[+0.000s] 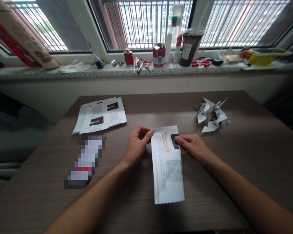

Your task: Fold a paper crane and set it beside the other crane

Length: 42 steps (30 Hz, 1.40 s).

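Note:
A folded strip of printed paper lies lengthwise on the brown wooden table in front of me. My left hand pinches its top left corner, fingers curled closed on the edge. On the paper's upper right edge, my right hand presses down with its fingers held together. Both forearms reach in from the bottom of the view.
A stack of printed sheets lies at the table's back left. A folded paper shape sits back right. A blurred flat object lies left of my hands. The windowsill behind holds a red can, bottles, a cup and small tools.

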{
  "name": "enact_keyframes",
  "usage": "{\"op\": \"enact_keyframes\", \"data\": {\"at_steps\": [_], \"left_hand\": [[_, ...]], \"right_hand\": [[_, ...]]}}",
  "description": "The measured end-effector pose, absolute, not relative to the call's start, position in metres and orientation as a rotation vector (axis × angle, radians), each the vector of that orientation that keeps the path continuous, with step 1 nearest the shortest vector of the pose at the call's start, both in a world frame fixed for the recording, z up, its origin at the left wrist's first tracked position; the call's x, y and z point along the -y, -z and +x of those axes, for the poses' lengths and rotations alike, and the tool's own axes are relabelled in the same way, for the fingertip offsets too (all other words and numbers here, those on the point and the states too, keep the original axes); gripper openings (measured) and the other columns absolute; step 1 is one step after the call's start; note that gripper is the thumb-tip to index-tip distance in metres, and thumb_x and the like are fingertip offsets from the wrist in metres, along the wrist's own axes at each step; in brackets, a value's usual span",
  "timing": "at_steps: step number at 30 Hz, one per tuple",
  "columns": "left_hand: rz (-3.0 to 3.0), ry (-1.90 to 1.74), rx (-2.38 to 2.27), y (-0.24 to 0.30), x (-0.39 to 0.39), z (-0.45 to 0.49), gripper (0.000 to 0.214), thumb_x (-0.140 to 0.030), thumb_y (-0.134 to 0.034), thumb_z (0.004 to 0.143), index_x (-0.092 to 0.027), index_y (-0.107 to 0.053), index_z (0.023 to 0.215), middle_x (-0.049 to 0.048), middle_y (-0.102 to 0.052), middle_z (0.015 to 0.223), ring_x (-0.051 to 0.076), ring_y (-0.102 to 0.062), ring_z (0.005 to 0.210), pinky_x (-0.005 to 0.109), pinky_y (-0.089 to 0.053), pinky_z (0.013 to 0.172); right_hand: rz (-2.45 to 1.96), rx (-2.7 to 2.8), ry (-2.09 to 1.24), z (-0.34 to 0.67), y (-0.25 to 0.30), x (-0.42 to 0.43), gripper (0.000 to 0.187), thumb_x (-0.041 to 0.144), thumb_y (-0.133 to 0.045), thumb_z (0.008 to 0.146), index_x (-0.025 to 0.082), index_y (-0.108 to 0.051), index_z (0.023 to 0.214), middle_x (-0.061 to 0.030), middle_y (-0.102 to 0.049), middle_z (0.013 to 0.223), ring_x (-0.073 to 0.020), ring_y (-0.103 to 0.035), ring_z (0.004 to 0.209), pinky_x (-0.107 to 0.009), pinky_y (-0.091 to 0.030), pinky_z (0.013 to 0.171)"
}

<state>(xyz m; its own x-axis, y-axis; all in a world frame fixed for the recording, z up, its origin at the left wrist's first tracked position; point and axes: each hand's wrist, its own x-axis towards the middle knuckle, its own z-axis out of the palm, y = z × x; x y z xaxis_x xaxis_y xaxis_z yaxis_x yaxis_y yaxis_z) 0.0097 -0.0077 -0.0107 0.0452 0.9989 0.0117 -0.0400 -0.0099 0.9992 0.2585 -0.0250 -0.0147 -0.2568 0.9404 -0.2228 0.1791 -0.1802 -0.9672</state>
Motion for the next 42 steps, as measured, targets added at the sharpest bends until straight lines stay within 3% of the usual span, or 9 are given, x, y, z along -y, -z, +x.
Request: {"op": "enact_keyframes", "data": {"at_steps": [11,25,28,35,42], "left_hand": [[1.185,-1.252,-1.174,0.010,0.003,0.006,0.025,-0.038,-0.078,0.087,-0.018,-0.065,0.093,0.0015,-0.067,0.086,0.015,-0.065,0.080,0.025,-0.055,0.073],[1.145,-1.257,-1.141,0.012,0.002,0.007,0.026,-0.038,-0.079,0.086,-0.018,-0.063,0.093,0.0020,-0.068,0.088,0.016,-0.067,0.082,0.027,-0.058,0.075],[1.160,-1.265,-1.162,0.014,0.002,0.006,0.028,-0.040,-0.079,0.086,-0.018,-0.063,0.093,0.0018,-0.068,0.086,0.016,-0.067,0.079,0.026,-0.056,0.072],[1.141,-1.294,-1.188,0.015,-0.002,0.002,0.028,-0.040,-0.079,0.086,-0.018,-0.063,0.094,0.0025,-0.069,0.087,0.016,-0.067,0.080,0.025,-0.056,0.073],[1.159,-1.309,-1.209,0.014,-0.004,0.001,0.027,-0.038,-0.079,0.086,-0.018,-0.064,0.092,0.0040,-0.070,0.087,0.017,-0.068,0.081,0.028,-0.058,0.074]], "right_hand": [[-1.174,1.305,-1.789,0.259,0.016,0.028,0.039,0.058,-0.074,0.089,0.021,-0.082,0.094,-0.0085,-0.080,0.097,-0.0204,-0.073,0.087,-0.038,-0.060,0.085],[-1.328,1.420,-1.536,0.258,0.013,0.027,0.038,0.055,-0.076,0.085,0.018,-0.081,0.082,-0.0062,-0.078,0.083,-0.0185,-0.069,0.074,-0.033,-0.058,0.070],[-1.312,1.406,-1.590,0.257,0.011,0.028,0.040,0.057,-0.075,0.086,0.018,-0.081,0.082,-0.0056,-0.077,0.081,-0.0182,-0.069,0.074,-0.034,-0.059,0.073],[-1.210,1.326,-1.872,0.258,0.008,0.032,0.048,0.063,-0.079,0.081,0.017,-0.082,0.094,-0.0109,-0.081,0.098,-0.0228,-0.075,0.088,-0.040,-0.061,0.085],[-1.240,1.422,-1.769,0.260,0.015,0.029,0.038,0.056,-0.076,0.087,0.018,-0.081,0.087,-0.0078,-0.079,0.087,-0.0177,-0.072,0.077,-0.034,-0.059,0.076]]}}
